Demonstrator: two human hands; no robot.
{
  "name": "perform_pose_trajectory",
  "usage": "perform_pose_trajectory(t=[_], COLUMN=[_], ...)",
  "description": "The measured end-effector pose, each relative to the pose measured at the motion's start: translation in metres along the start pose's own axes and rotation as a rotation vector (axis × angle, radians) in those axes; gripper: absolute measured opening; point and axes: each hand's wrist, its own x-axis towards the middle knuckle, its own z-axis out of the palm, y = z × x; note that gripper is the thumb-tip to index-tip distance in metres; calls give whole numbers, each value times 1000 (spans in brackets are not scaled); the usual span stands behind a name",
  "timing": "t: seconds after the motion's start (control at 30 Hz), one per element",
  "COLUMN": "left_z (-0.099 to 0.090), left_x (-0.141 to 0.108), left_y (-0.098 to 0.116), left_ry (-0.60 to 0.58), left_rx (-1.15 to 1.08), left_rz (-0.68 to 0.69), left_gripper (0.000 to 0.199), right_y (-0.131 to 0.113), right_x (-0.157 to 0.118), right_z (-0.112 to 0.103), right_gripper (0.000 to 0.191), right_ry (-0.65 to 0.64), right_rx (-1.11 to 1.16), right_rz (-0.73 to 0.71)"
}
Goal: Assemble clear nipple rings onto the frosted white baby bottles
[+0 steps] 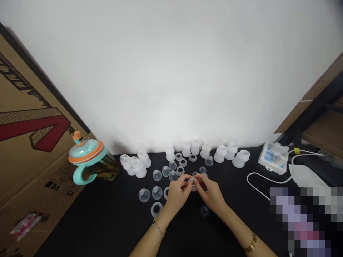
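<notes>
Right of the jug [108, 166], my left hand [177, 192] and right hand [210, 192] pinch 1 clear piece [194, 187]. Likely fitting; next needs even pressure.

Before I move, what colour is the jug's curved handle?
The handle is turquoise, seen best in the head view.

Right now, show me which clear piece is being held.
The clear piece pinched by the left hand and right hand; the other clear pieces lie on the black table.
</notes>
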Motion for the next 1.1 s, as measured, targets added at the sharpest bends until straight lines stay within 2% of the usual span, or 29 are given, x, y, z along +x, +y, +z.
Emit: perform_pose_trajectory(t=[1.1], left_z=[0], left_x=[1], left_y=[1], left_ry=[-5], left_rx=[7], left_rz=[3], left_gripper=[21], right_y=[1], right_x=[0], right_z=[1], right_gripper=[19], right_ry=[15], right_rx=[-2], right_rz=[-15])
